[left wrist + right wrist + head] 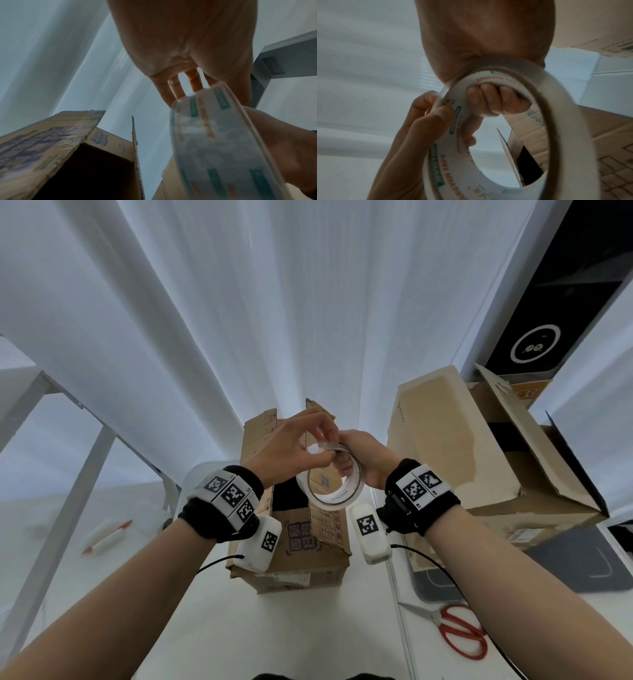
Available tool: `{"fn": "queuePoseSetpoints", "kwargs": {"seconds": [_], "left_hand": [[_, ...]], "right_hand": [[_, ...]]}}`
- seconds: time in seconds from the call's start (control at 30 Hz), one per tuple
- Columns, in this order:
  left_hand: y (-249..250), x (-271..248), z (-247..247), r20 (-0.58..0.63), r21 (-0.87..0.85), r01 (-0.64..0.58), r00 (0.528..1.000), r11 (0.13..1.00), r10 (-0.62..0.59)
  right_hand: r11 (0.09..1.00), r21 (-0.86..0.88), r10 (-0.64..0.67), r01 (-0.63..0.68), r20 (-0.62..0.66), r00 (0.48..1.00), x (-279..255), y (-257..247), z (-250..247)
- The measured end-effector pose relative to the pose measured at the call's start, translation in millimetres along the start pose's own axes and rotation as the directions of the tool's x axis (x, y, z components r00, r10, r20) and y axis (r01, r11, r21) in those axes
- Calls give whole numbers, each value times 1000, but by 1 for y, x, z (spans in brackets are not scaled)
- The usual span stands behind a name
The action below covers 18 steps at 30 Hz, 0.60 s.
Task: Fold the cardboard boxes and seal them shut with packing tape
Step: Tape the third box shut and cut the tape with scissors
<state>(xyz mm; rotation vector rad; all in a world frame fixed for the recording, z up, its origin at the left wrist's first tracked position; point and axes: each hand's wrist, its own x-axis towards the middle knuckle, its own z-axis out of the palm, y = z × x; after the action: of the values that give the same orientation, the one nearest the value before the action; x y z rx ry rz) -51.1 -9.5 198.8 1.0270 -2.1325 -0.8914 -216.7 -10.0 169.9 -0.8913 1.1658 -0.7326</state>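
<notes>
**A:** so why's the big cardboard box [479,453] shoved off to the right on the table [291,628], lying on its side with its flaps hanging open? Looks parked to me, not being worked on.

**B:** yeah, the smaller box [291,542] dead centre is the one in play I'd guess. Its top flaps are up and you can see the dark inside from the left wrist view, so it's not sealed yet. It sits right under both hands, which makes sense if tape goes on it next.

**A:** and the tape roll [330,487]?

**B:** held up in the air above that box. Right hand [363,460] has its fingers [494,98] hooked through the core, so that grip is clamped on the roll to steady it. Left hand [291,446] is pinching at the roll's outer rim, probably picking for the loose end.

**A:** scissors [455,628] near the right forearm, for cutting I assume.
</notes>
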Motion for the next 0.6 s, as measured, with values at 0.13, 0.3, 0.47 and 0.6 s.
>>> {"fn": "queuePoseSetpoints", "kwargs": {"seconds": [0.13, 0.3, 0.47, 0.6], "left_hand": [[-3, 0, 3, 52, -24, -1, 999, 1000, 2], [-9, -5, 4, 22, -73, 17, 1000, 997, -16], [-9, -6, 3, 14, -56, 20, 1000, 998, -19], [-14, -2, 0, -24, 130, -46, 998, 990, 49]], "right_hand": [[1000, -2, 0, 0, 15, 1000, -3, 2, 1], [1000, 9, 1, -2, 40, 999, -5, 3, 3], [1000, 17, 5, -6, 18, 1000, -8, 2, 5], [998, 52, -21, 23, -35, 999, -8, 4, 3]]}}
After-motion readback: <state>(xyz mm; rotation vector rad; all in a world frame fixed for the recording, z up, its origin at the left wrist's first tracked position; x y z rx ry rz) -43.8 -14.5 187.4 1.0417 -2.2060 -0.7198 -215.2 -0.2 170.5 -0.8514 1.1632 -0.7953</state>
